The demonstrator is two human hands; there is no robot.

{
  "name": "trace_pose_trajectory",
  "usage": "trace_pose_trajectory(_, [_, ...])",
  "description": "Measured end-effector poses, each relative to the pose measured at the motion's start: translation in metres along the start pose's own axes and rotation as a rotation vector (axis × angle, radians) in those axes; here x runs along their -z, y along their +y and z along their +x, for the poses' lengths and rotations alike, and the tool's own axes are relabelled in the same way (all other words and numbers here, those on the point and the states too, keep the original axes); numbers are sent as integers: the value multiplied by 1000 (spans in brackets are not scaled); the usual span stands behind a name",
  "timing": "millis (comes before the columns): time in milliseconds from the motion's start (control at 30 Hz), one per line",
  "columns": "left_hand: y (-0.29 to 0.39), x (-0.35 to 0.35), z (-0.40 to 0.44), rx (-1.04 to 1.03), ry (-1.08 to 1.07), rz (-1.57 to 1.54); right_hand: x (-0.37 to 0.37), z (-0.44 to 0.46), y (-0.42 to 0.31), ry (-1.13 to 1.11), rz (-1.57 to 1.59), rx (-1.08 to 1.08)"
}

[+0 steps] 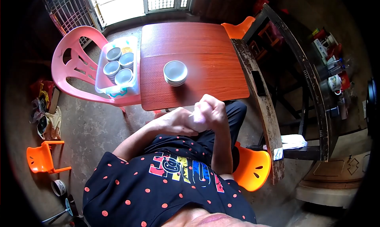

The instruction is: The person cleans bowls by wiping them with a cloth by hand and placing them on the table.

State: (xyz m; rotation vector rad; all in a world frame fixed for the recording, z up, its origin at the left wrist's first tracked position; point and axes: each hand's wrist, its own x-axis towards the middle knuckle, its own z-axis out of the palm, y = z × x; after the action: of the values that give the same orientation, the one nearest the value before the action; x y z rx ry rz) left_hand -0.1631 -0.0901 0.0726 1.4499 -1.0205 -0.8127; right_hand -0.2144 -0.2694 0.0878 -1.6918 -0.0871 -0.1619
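Observation:
My left hand [178,122] and my right hand [212,111] meet in front of my chest, just off the table's near edge. Both are closed around a pale pinkish-white thing [200,122]; fingers cover most of it, so its kind is unclear. Beyond them, a short stack of small grey-white bowls [175,72] stands upright on the red-brown wooden table [209,49]. To the left, a clear plastic box [101,78] holds several stacks of similar bowls [113,68], with something yellowish at its far end.
The box rests on a pink plastic chair [63,64] against the table's left side. Along the right runs a worn wooden bench [273,148], bearing a dark flat object [258,83]. Orange chairs stand at right [253,169] and lower left [39,159]. Further right, a shelf carries a mug [335,83].

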Motion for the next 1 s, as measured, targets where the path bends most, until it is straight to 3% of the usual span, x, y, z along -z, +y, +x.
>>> trace_pose_trajectory(33, [-7, 0, 0, 2, 25, -49, 2, 4, 26, -2, 340, -26])
trace_pose_trajectory(67, [-7, 0, 1, -136, 50, 17, 3, 8, 53, 6, 680, -52])
trace_pose_trajectory(133, [-5, -3, 0, -93, 58, -38, -18, 15, 92, -169, 1443, 83])
trace_pose_trajectory(200, [-14, -9, 1, -12, 67, -104, -20, 11, 84, -73, 1314, 64])
trace_pose_trajectory(300, [-11, -11, 4, -20, 77, -84, 1, 1, 14, 70, 518, -203])
trace_pose_trajectory(367, [-11, -11, 5, 54, 40, -209, 0, 3, -11, -51, -343, 341])
trace_pose_trajectory(400, [-5, -10, 5, -2, 75, -321, 1, 1, -21, -140, -509, 391])
trace_pose_trajectory(467, [-17, -1, 5, -33, 77, -455, 4, 6, -10, -151, -394, 564])
trace_pose_trajectory(500, [-27, -6, 3, -66, 93, -779, 4, 7, -8, -132, -281, 628])
trace_pose_trajectory(633, [-28, -9, 7, -162, 273, -1290, -37, -21, 35, 456, -498, 851])
trace_pose_trajectory(700, [-40, -2, 5, -148, 206, -1408, -57, -22, 58, 564, -695, 950])
trace_pose_trajectory(767, [-36, -3, 6, -117, 230, -1348, -46, -14, 42, 555, -624, 1024])
trace_pose_trajectory(900, [-23, -7, 1, -119, 88, -1324, -18, 1, -30, 136, -444, 738])
trace_pose_trajectory(967, [-23, -10, 1, -122, 50, -1265, -2, 7, -33, -162, -272, 581])
trace_pose_trajectory(1000, [-20, -11, 0, -103, 52, -1265, -1, 5, -37, -183, -224, 517])
